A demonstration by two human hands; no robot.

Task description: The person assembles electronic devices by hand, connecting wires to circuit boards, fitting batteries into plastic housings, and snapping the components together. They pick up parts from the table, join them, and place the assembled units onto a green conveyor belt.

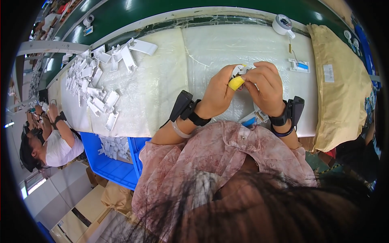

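My left hand (216, 94) and my right hand (265, 86) meet over the table, fingers closed around a small white plastic part (238, 70). A yellow piece (236, 83) shows at my left thumb tip; whether it covers the thumb or belongs to the part, I cannot tell. Fingers hide much of the held part. Below my hands, by the near table edge, lies a white housing with a blue cylinder (249, 121), partly hidden by my clothing. To the right is another white housing with a blue cylinder (300, 66), wires running from it towards a round white device (282, 24).
White plastic pieces (87, 75) lie heaped on the left of the film-covered table (162, 93). A blue crate (106, 164) holding white pieces stands below. Brown paper (338, 89) covers the right end. Beyond runs a green belt (170, 9). A co-worker (60, 146) is at far left.
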